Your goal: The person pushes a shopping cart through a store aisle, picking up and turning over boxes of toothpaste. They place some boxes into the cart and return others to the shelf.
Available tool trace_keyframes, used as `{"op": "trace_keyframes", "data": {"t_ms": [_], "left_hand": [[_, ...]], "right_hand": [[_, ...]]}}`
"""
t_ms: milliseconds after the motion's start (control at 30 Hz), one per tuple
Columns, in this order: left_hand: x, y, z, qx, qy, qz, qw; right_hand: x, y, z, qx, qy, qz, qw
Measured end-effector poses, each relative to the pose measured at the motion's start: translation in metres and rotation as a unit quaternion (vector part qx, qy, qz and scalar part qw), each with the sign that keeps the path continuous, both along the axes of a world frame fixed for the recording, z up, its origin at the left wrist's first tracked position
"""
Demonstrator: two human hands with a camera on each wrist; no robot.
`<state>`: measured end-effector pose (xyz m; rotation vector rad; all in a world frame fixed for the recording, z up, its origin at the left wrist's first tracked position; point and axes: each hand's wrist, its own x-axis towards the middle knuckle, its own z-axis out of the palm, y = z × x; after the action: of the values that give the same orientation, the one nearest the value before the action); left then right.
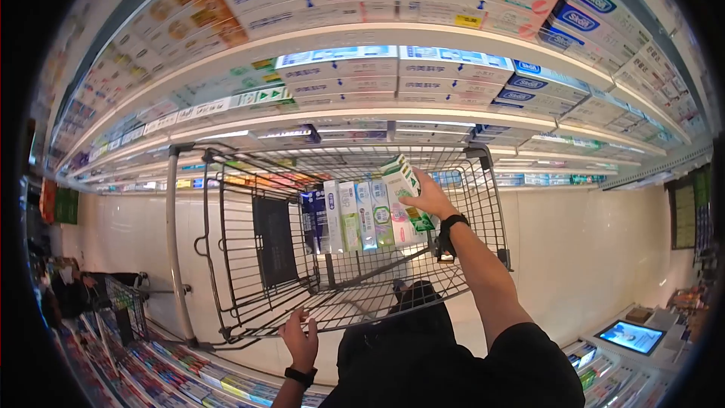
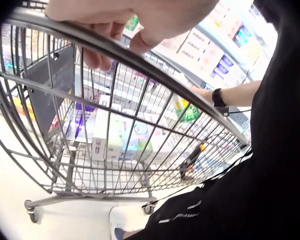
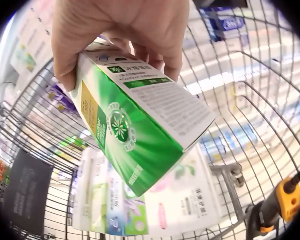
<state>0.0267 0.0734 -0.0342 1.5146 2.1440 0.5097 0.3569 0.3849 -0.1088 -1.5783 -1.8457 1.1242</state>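
Observation:
My right hand [image 1: 430, 198] grips a green and white carton [image 3: 127, 120] by its upper end, thumb on one side and fingers on the other. The carton hangs tilted inside the wire shopping cart [image 1: 226, 257], over the right end of a row of boxes. That row holds several slim printed boxes [image 1: 366, 215] standing side by side, white, blue and green; a pink and white box [image 3: 180, 197] lies under the carton. My left hand [image 1: 300, 340] is at the cart's near rail [image 2: 135, 62], its loosely bent fingers reaching over to the inner side.
Shelves of stacked boxes [image 1: 453, 72] run along the cart's far side. A dark panel [image 1: 273, 242] fills part of the cart's left end. An orange and black fitting [image 3: 289, 197] is on the basket's right. Another cart [image 1: 124, 306] stands at lower left, and a lit screen [image 1: 630, 336] at lower right.

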Motion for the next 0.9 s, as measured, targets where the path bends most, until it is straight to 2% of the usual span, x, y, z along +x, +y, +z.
{"op": "trace_keyframes", "data": {"t_ms": [67,133,167,300,400,500,600,633,733,767,900], "left_hand": [[-0.008,0.002,0.001,0.049,-0.151,0.010,0.987],[-0.014,0.012,0.029,0.077,-0.177,-0.048,0.980],[-0.017,0.017,0.042,0.098,-0.198,-0.061,0.973],[-0.032,0.028,0.090,0.188,-0.308,-0.105,0.927],[-0.042,0.023,0.122,0.172,-0.537,-0.081,0.822],[-0.060,0.012,0.136,0.233,-0.590,-0.125,0.763],[-0.078,-0.007,0.141,0.207,-0.642,-0.087,0.733],[-0.082,-0.010,0.133,0.234,-0.629,-0.077,0.737],[-0.088,-0.027,0.141,0.234,-0.670,-0.057,0.702],[-0.088,-0.031,0.141,0.245,-0.666,-0.041,0.703],[-0.090,-0.042,0.129,0.264,-0.660,0.002,0.703]], "right_hand": [[-0.027,-0.009,0.059,0.005,0.051,0.008,0.999],[-0.056,-0.032,0.121,0.007,0.128,0.017,0.992],[-0.066,-0.042,0.126,0.047,0.137,0.013,0.989],[-0.133,-0.121,0.202,-0.005,0.359,0.031,0.933],[-0.188,-0.180,0.240,-0.032,0.464,0.026,0.885],[-0.228,-0.220,0.257,-0.054,0.478,0.057,0.875],[-0.254,-0.244,0.262,-0.072,0.463,0.081,0.880],[-0.260,-0.252,0.264,-0.059,0.444,0.075,0.891],[-0.278,-0.268,0.263,-0.015,0.429,0.073,0.900],[-0.284,-0.274,0.263,0.012,0.420,0.072,0.905],[-0.281,-0.294,0.239,-0.082,0.409,0.045,0.908]]}}
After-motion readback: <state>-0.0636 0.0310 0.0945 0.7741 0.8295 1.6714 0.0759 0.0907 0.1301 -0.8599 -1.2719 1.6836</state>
